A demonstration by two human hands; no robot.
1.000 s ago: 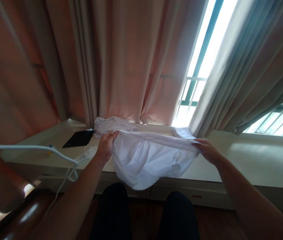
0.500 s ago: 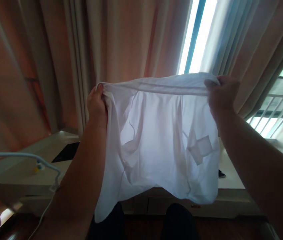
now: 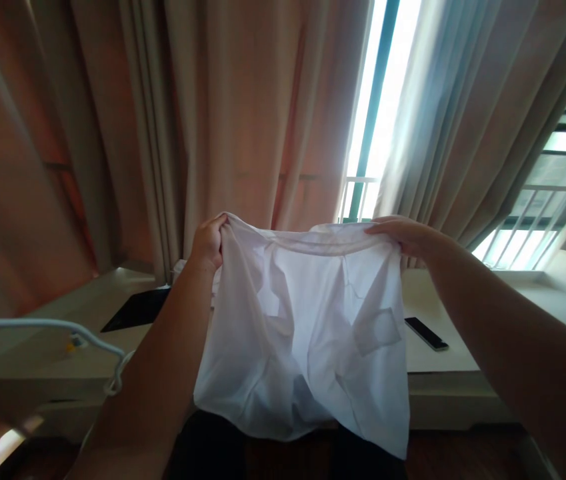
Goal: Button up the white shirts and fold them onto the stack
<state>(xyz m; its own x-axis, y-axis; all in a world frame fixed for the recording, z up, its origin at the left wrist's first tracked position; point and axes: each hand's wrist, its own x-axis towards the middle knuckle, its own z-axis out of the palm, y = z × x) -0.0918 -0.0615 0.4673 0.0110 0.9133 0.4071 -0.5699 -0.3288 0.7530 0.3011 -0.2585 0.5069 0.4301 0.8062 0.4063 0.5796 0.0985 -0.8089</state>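
White cloth (image 3: 303,327) partly hid the surface (image 3: 421,293) from me, a phone (image 3: 427,333) beyond. Left fingers (image 3: 215,225) and right fingers (image 3: 385,226) clamped the cloth's top edge

The garment (image 3: 307,320) is plain white, and the table (image 3: 420,359) is cream. The curtains (image 3: 243,120) are beige with an orange-pink tinge; the window frame (image 3: 375,93) is teal, the smartphone (image 3: 425,332) black with a pale edge, the cable (image 3: 37,323) whitish.

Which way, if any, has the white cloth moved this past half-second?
Yes, down: the white cloth has dropped, and the window railing now shows above it.
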